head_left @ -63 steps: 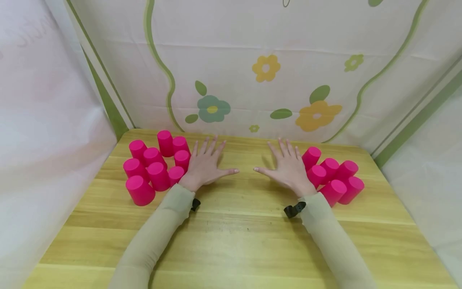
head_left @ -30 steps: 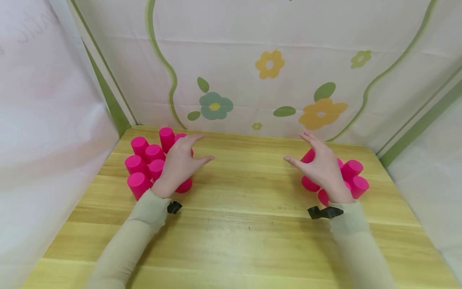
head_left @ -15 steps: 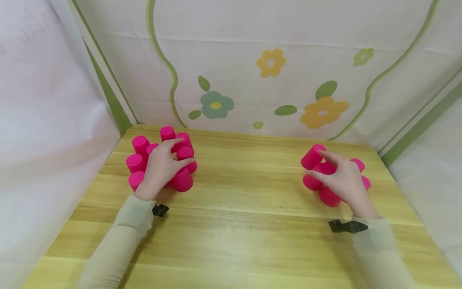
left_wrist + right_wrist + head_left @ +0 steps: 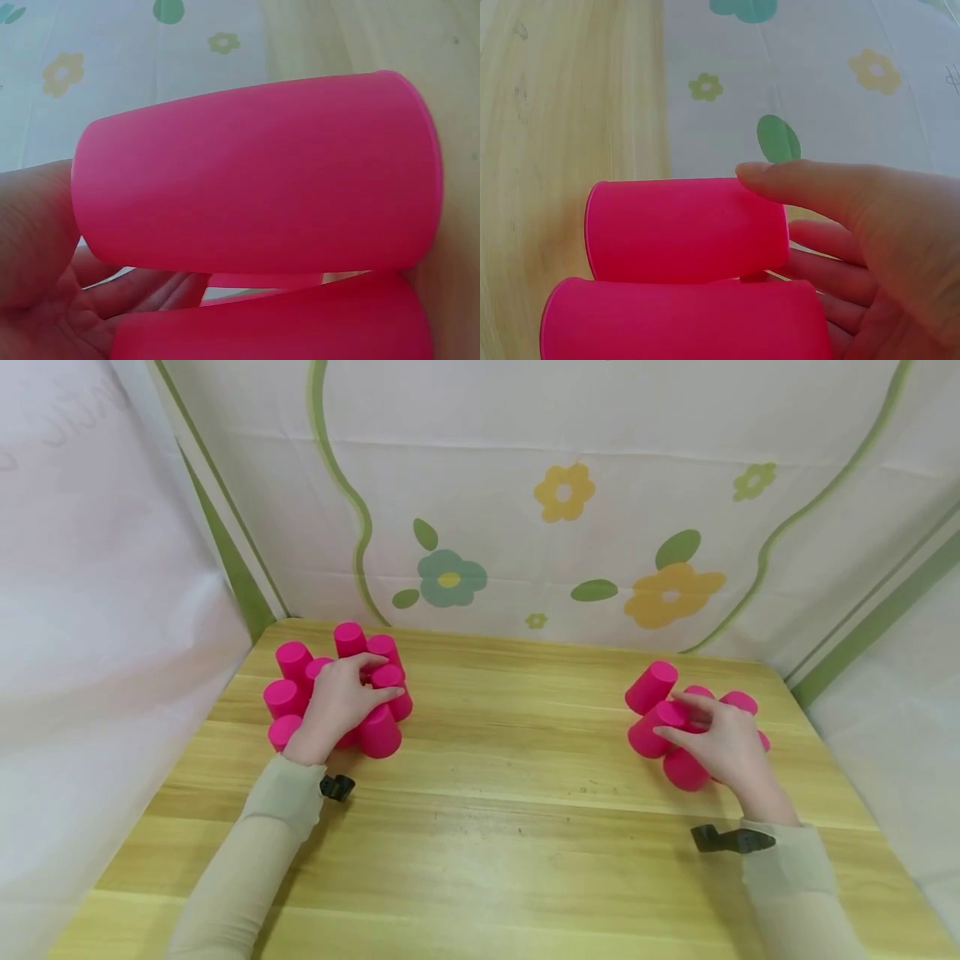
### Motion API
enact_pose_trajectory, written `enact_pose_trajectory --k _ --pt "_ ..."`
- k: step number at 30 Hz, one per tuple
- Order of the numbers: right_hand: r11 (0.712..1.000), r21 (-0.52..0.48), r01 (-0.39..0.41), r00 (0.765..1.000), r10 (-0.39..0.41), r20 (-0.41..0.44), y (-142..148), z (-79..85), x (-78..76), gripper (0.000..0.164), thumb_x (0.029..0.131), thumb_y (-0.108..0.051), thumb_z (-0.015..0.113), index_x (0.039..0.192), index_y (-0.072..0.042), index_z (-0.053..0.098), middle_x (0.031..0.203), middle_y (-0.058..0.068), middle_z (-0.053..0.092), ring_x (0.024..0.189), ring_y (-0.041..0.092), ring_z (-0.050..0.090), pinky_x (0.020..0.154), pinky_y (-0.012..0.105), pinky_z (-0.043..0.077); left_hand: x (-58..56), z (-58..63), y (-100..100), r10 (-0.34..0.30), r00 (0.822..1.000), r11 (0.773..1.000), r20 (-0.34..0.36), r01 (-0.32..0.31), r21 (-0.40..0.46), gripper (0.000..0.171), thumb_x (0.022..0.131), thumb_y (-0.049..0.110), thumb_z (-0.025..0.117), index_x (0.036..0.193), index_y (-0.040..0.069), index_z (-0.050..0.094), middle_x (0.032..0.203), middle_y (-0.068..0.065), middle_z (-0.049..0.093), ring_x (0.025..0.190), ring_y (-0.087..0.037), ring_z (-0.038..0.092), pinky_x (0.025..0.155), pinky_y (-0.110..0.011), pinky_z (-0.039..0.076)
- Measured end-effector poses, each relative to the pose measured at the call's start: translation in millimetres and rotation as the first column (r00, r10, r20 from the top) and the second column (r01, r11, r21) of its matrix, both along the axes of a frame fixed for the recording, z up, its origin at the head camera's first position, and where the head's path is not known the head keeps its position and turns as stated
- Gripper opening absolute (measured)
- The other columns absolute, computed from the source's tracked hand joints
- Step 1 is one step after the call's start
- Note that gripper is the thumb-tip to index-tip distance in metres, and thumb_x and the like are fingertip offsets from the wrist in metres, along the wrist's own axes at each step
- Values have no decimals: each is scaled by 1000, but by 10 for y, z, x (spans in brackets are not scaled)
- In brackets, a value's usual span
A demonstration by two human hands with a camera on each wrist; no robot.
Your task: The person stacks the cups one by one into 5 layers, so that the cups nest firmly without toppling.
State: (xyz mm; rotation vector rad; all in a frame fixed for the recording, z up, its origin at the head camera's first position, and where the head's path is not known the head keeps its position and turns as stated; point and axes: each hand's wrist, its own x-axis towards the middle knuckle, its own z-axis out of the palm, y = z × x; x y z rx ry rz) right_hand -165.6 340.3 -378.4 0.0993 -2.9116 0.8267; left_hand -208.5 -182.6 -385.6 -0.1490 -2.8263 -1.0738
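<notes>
Pink upside-down cups stand in two groups on a wooden table. At the left group, my left hand [image 4: 341,697] grips a cup [image 4: 387,675] near its top, thumb on the near side and fingers on the far side. A nearer cup [image 4: 255,180] fills the left wrist view and hides part of that grip. Over the right group, my right hand [image 4: 727,739] holds a cup [image 4: 667,716] between thumb and fingers. In the right wrist view the thumb lies on the upper side of a cup [image 4: 690,229], with another cup [image 4: 682,322] closer to the camera.
Around the hands stand several more cups, such as a left-hand outer cup [image 4: 283,697] and a back cup [image 4: 651,687] on the right. The wooden table [image 4: 487,860] ends at a flowered cloth [image 4: 487,485] behind, with cloth on both sides.
From lying spread near the middle of the table, both hands have moved outward over the cup groups. Their fingers have closed in around one cup each. The cups stand about where they were.
</notes>
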Motion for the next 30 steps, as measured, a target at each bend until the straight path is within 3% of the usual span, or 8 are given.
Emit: enact_pose_trajectory --k 9,12,15,21,30 --pt "1000 -4 -4 1000 4 -11 66 -44 -26 67 86 -37 84 137 1 63 111 22 71 94 38 71 74 38 61 -34 63 33 -14 997 1000 75 15 -9 61 88 28 82 140 6 58 124 -16 66 105 -36 61 89 -53 55" --pt "1000 -12 -17 1000 17 -14 78 -51 -32 65 86 -36 84 136 1 63 111 22 71 94 38 71 73 31 60 -20 60 69 10 999 1000 47 -11 22 63 88 28 82 142 9 56 129 -15 63 107 -36 61 89 -52 55" --pt "999 -22 -27 1000 27 -16 79 -47 -34 65 86 -35 84 136 1 63 111 22 71 93 38 71 72 29 60 -8 68 126 23 999 998 -27 -22 62 62 89 27 82 143 10 56 133 -13 61 113 -35 59 92 -52 54" --pt "1000 -13 -21 1000 21 -3 75 -43 -40 65 86 -36 84 136 1 63 112 22 70 94 38 71 72 29 60 6 109 314 -22 985 994 -171 40 102 58 89 21 82 139 5 58 132 -13 62 118 -33 58 96 -51 52" --pt "999 -19 -36 999 36 -6 69 -34 -39 64 86 -33 85 135 3 63 110 22 71 92 38 71 68 12 52 -48 91 658 -95 986 986 -137 112 123 58 89 18 82 138 3 56 131 -14 60 116 -32 58 98 -46 51"
